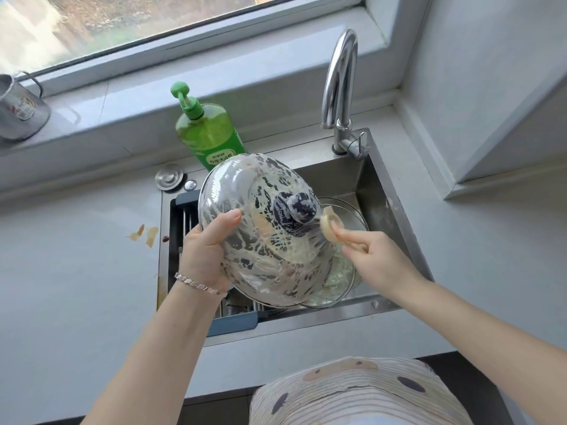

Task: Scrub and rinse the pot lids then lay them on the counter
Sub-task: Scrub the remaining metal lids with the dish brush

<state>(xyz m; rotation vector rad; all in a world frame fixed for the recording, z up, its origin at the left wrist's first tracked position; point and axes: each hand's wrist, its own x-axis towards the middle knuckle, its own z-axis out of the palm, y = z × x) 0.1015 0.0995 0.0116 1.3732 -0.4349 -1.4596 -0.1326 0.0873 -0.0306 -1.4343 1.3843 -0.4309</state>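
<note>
1. My left hand [205, 250] grips the soapy lid [270, 237] by its rim, thumb pressed on the domed top, holding it tilted above the sink [386, 204].
2. My right hand [374, 256] pinches a small scrub pad [329, 227] against the lid's right edge, just beside the knob [296, 210].
3. I judge the lid stiff and fairly light, but slick with suds (glass, by the look of it, so breakable).
4. The rim is my safest hold while scrubbing; the lathered knob could slip.
5. A second glass lid [340, 286] lies in the sink beneath, so a drop could crack both.
6. Rinsing and the counter [76, 271] are not yet reached.
</note>
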